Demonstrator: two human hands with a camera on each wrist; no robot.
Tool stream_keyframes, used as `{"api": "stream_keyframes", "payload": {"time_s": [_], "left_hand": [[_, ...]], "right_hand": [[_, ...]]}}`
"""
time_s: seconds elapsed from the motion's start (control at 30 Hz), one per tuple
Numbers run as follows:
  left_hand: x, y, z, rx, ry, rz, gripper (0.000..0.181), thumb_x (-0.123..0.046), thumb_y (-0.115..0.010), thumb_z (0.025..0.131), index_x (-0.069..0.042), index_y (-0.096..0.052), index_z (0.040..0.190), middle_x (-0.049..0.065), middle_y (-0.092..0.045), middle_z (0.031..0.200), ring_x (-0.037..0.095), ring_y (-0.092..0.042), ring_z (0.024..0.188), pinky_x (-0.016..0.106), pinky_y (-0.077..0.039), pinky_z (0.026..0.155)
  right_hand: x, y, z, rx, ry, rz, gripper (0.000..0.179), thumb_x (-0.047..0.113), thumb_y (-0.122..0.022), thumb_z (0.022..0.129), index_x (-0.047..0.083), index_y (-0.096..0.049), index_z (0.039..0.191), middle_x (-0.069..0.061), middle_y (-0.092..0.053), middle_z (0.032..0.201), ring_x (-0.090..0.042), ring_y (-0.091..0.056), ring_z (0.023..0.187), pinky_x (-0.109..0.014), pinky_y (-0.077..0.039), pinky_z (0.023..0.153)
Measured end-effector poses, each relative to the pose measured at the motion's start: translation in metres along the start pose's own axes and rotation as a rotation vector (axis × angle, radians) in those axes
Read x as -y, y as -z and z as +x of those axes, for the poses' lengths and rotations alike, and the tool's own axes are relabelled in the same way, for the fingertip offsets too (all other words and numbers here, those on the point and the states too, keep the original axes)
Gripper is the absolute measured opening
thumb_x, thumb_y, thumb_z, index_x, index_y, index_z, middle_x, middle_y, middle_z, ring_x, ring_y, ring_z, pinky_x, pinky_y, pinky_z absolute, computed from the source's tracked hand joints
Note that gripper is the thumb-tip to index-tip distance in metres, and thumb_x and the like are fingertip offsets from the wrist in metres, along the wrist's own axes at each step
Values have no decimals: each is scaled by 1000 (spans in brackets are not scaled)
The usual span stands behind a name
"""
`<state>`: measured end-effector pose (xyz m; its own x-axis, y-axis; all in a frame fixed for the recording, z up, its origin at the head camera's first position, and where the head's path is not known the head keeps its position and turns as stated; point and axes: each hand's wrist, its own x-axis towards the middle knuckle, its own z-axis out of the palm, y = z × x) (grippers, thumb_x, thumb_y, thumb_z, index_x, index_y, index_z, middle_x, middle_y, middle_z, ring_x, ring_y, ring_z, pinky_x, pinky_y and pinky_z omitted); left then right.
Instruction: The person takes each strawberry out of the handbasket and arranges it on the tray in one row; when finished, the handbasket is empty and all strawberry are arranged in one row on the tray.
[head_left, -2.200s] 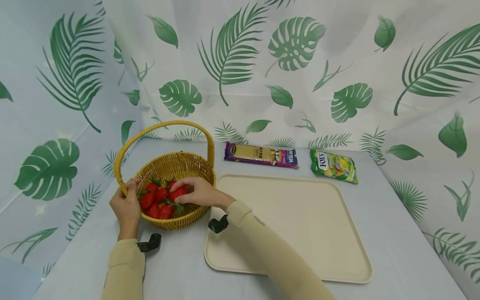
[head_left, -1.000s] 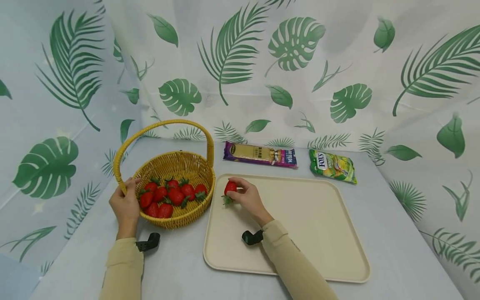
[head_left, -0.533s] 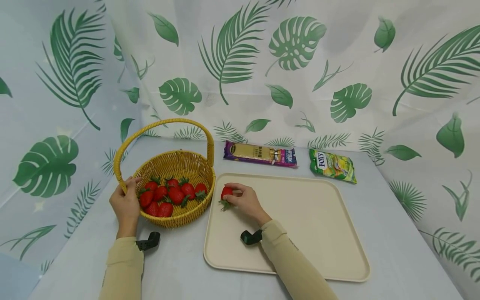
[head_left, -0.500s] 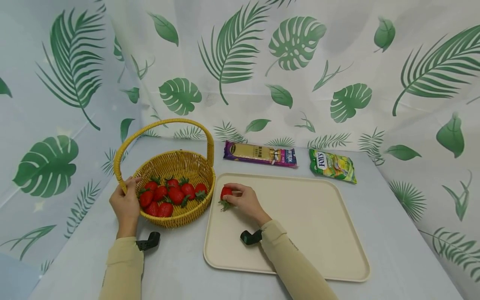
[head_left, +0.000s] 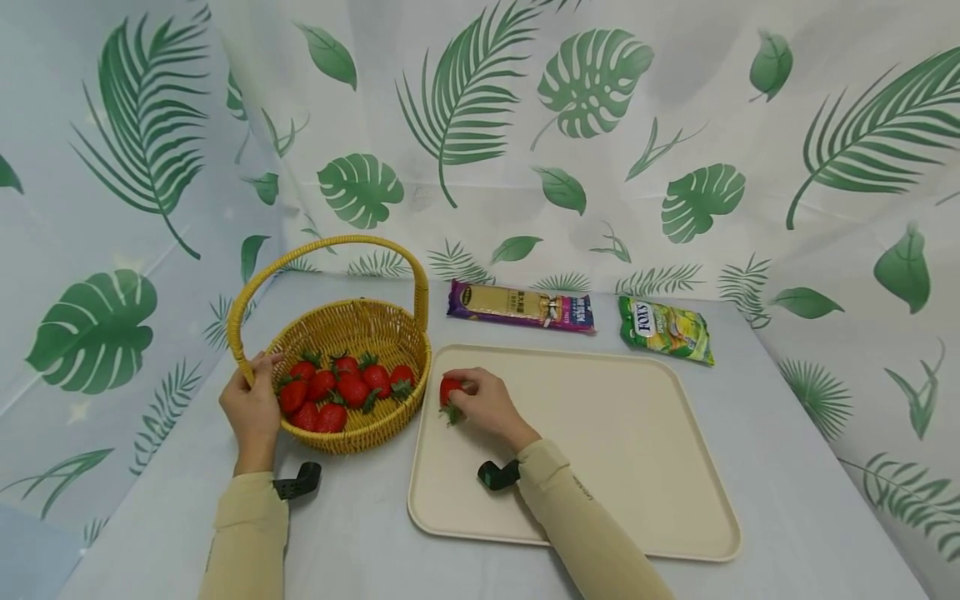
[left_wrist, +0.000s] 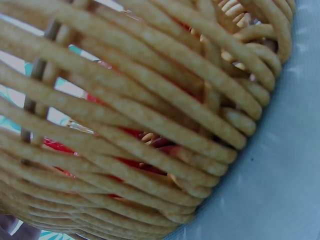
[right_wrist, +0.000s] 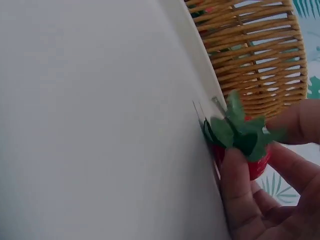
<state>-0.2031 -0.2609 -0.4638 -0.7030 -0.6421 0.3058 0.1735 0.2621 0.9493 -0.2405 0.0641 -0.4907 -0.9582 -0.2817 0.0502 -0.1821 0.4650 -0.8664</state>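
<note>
My right hand (head_left: 491,408) pinches a red strawberry (head_left: 448,390) with green leaves at the upper left of the beige tray (head_left: 592,467). In the right wrist view, thumb and fingers surround the strawberry (right_wrist: 257,165), its leaves toward the camera and close over the tray surface. On the left, my left hand (head_left: 252,408) grips the rim of a yellow wicker basket (head_left: 352,442) at the foot of its handle. Several strawberries (head_left: 352,390) lie inside the basket. Basket weave (left_wrist: 125,100) fills the left wrist view, red showing through the gaps.
Behind the tray lie a long purple and gold packet (head_left: 521,307) and a green FOX'S candy bag (head_left: 666,330). The basket stands right beside the tray's left edge. A leaf-patterned cloth (head_left: 480,125) rises behind the table.
My right hand has brought a strawberry out of the basket and over to the tray, then shifted slightly left and lower with it. My left hand stays on the basket.
</note>
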Motion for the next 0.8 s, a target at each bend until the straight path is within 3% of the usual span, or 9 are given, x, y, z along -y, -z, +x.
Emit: {"api": "stream_keyframes", "payload": {"time_s": [0.2, 0.4, 0.6, 0.7, 0.8], "left_hand": [[-1, 1, -1, 8, 13, 12, 35, -26, -54, 101, 3, -73, 107, 20, -64, 124, 26, -52, 128, 37, -31, 111], [-1, 2, -2, 16, 25, 11, 35, -27, -55, 101, 2, -73, 107, 19, -63, 126, 26, -52, 128, 38, -31, 111], [1, 2, -1, 15, 14, 15, 36, -29, -55, 101, 2, -74, 107, 20, -63, 127, 26, -51, 128, 39, -31, 111], [2, 1, 0, 11, 18, 14, 37, -29, -55, 101, 2, -73, 108, 19, -63, 126, 25, -52, 128, 39, -31, 111], [2, 1, 0, 8, 22, 12, 37, -29, -54, 101, 3, -72, 109, 19, -63, 127, 25, -51, 128, 38, -31, 111]], "right_hand": [[6, -1, 1, 23, 26, -132, 47, 34, -74, 86, 10, -65, 125, -8, -58, 106, -21, -59, 90, -32, -49, 72], [8, 1, 1, 9, 22, -183, 52, 25, -78, 81, 7, -62, 127, -7, -61, 102, -21, -61, 91, -37, -49, 79], [4, 10, 2, 7, -8, -172, 48, 18, -77, 82, 10, -63, 127, -6, -67, 113, -23, -62, 98, -39, -50, 84], [2, 13, 3, -15, -41, -148, 44, 17, -76, 83, 10, -64, 125, -7, -67, 116, -22, -62, 95, -36, -52, 76], [1, 14, 5, -32, -71, -94, 40, 17, -75, 85, 10, -65, 123, -10, -66, 115, -19, -62, 81, -31, -52, 63]]}}
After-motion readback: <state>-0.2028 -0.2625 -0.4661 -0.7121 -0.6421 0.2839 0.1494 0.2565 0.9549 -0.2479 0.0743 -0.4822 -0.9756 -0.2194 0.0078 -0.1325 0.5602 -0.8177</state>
